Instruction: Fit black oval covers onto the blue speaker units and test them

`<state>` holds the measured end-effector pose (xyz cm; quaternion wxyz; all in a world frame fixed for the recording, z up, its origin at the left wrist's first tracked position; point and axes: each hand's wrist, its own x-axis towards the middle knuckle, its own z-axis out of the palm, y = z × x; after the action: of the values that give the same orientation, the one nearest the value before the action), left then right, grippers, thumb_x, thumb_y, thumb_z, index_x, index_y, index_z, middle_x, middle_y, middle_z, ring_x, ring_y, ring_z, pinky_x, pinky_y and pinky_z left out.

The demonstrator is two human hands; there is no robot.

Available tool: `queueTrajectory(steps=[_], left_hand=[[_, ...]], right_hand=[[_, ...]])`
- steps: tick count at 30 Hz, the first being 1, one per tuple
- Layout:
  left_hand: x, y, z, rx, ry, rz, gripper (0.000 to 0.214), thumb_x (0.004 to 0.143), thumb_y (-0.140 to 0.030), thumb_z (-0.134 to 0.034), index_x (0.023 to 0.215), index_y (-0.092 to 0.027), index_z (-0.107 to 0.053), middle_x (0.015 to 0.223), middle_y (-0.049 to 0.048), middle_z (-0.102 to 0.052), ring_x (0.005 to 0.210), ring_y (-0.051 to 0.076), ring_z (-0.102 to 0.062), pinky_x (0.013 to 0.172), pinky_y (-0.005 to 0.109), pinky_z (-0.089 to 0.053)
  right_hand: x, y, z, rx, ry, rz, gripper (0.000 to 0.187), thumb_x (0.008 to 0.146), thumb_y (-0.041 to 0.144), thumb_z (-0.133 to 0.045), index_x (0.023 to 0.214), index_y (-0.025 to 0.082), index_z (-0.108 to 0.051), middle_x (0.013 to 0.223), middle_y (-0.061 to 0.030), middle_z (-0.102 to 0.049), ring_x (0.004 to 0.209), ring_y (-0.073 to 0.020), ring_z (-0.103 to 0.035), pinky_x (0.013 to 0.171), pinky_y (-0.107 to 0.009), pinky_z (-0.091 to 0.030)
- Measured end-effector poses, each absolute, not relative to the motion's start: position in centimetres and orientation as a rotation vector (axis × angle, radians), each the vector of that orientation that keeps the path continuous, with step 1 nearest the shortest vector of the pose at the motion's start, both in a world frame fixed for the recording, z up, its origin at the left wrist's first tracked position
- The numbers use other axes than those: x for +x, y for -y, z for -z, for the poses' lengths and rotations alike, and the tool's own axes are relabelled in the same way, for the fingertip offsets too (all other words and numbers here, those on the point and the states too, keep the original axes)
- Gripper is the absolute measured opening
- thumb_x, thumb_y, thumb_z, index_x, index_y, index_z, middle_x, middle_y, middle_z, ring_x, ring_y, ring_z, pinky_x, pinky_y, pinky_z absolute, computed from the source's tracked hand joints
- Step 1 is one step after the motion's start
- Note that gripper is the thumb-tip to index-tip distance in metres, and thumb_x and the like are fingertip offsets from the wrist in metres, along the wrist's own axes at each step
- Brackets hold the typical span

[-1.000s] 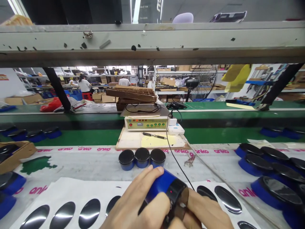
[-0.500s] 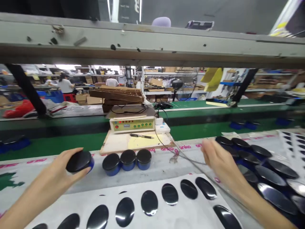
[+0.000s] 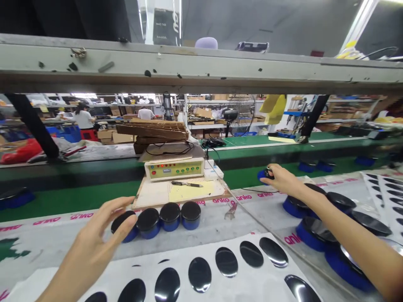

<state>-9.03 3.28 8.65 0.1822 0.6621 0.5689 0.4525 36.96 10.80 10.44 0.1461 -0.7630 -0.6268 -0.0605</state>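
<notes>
My left hand [image 3: 94,235] is open, its thumb and fingers apart just over a round blue piece with a glossy black top [image 3: 121,228]. That piece stands at the left end of a row of similar round pieces [image 3: 170,216] on the plastic-covered bench. My right hand [image 3: 281,178] pinches another round blue-and-black piece [image 3: 263,175], tilted, over the green belt. Below the row lies a white sheet [image 3: 239,289] bearing several black oval stickers [image 3: 200,274].
More blue-and-black pieces [image 3: 315,233] crowd the right side under my right forearm. Behind the row, a control box [image 3: 174,168] sits on a board with a pen [image 3: 187,184]. A cable [image 3: 252,214] crosses the bench. A shelf beam [image 3: 201,69] spans overhead.
My left hand has brought its round piece rightward to the row and loosened its fingers. My right hand has moved up to the belt and now shows a round piece in its fingers.
</notes>
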Motion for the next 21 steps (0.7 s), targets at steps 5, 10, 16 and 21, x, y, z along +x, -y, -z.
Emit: queueTrajectory(steps=[5, 10, 16, 21], left_hand=[[-1.6, -1.0, -11.8, 1.435, -1.110, -1.160, 0.042, 0.087, -0.056, -0.052, 0.120, -0.030, -0.057, 0.117, 0.0031, -0.064, 0.102, 0.021, -0.063, 0.092, 0.032, -0.047], [1.3, -0.9, -11.7, 0.963, -0.615, -0.842, 0.052, 0.083, -0.057, -0.057, 0.123, -0.022, -0.058, 0.115, 0.0084, -0.067, 0.104, 0.023, -0.063, 0.085, 0.030, -0.051], [-0.5, -0.2, -10.8, 0.544, -0.480, -0.806, 0.053, 0.087, -0.054, -0.053, 0.110, -0.008, -0.065, 0.101, 0.0154, -0.070, 0.086, 0.027, -0.070, 0.080, 0.037, -0.055], [-1.0, 0.7, -11.2, 0.446, -0.566, -0.960, 0.038, 0.091, -0.041, -0.054, 0.112, -0.012, -0.066, 0.096, 0.0117, -0.072, 0.086, 0.021, -0.068, 0.079, 0.040, -0.057]], right_hand=[[27.0, -5.2, -13.5, -1.411, 2.232, -0.242, 0.054, 0.081, 0.049, -0.066, 0.125, 0.023, -0.048, 0.115, -0.0071, -0.061, 0.098, -0.0224, -0.064, 0.079, -0.030, -0.053], [21.1, -0.1, -15.7, -0.843, 2.381, -0.545, 0.029, 0.076, 0.041, -0.073, 0.086, 0.022, -0.053, 0.136, -0.0082, -0.051, 0.118, -0.0262, -0.054, 0.089, -0.032, -0.050], [21.6, 1.2, -14.6, -1.190, 2.249, -0.299, 0.034, 0.096, 0.043, -0.032, 0.096, 0.026, -0.061, 0.095, -0.0056, -0.070, 0.080, -0.0222, -0.066, 0.060, -0.029, -0.053], [20.4, 1.5, -13.1, -1.152, 2.358, -0.350, 0.029, 0.098, 0.038, -0.038, 0.078, 0.025, -0.055, 0.071, 0.0036, -0.064, 0.065, -0.0125, -0.061, 0.057, -0.020, -0.048]])
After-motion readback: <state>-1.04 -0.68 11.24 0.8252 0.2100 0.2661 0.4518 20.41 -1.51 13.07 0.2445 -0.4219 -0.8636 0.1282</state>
